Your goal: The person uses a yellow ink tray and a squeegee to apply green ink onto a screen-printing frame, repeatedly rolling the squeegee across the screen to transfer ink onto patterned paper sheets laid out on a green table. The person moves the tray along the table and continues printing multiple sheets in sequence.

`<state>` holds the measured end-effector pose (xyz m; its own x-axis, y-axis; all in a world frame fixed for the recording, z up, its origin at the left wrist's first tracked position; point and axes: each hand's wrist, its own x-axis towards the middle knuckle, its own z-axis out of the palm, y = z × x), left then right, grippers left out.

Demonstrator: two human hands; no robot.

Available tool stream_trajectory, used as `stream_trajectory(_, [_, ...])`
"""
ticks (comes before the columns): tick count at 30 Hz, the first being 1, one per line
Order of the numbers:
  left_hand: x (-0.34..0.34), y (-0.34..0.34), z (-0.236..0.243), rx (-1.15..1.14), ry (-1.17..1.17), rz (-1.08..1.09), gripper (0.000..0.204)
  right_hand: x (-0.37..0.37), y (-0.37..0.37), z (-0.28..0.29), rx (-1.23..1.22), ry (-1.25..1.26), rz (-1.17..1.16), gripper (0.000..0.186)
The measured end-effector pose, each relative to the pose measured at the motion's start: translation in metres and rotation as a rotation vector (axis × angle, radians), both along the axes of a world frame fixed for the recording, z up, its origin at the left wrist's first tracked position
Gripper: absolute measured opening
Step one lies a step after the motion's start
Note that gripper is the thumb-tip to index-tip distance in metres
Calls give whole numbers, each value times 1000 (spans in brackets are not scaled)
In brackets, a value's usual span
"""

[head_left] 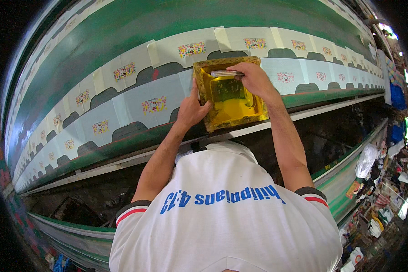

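Green table [136, 32] runs in a curve from 8 o'clock over 12 to 3 o'clock; clutter [381, 217] lies at 4 o'clock. Two rows of printed pieces are laid edge to edge on it: pale blue pieces [136, 100] nearer the person, pale yellow pieces [240, 37] beyond. Even spacing probably allows regular alignment.

Frame [264, 111], with yellow ink [231, 109] inside, sits near 12 to 1 o'clock, overlying the blue row.

Left hand [192, 108]: at the frame's 9 o'clock side. Fingers spread, index along the outer edge, thumb at the rim; nothing enclosed. Position presumably keeps the frame from shifting.

Right hand [254, 78]: at the frame's 2 o'clock. Fingers closed on one end of the squeegee [222, 73], which lies crosswise near the frame's 12 o'clock wall. Grip from above likely gives control; blade contact with the mesh cannot be confirmed.
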<state>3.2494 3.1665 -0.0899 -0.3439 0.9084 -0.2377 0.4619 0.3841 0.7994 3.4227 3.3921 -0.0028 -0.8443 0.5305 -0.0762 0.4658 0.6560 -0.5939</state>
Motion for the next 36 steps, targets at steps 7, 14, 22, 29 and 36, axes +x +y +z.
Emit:
stream_trajectory(7, [1,1,6,-67,-1,-12,116,28,-37,7,-33,-45,-7,58])
stream_trajectory(14, [2,0,-2,-11,23,10,115,77,-99,6,49,-30,-31,56])
stream_trajectory(22, [6,2,4,25,42,29,112,87,-97,8,71,63,-30,51])
stream_trajectory(29, [59,51,15,124,107,25,113,147,-42,15,147,140,-11,48])
stream_trajectory(36, [168,160,22,-1,141,20,110,256,49,-1,155,131,-75,41])
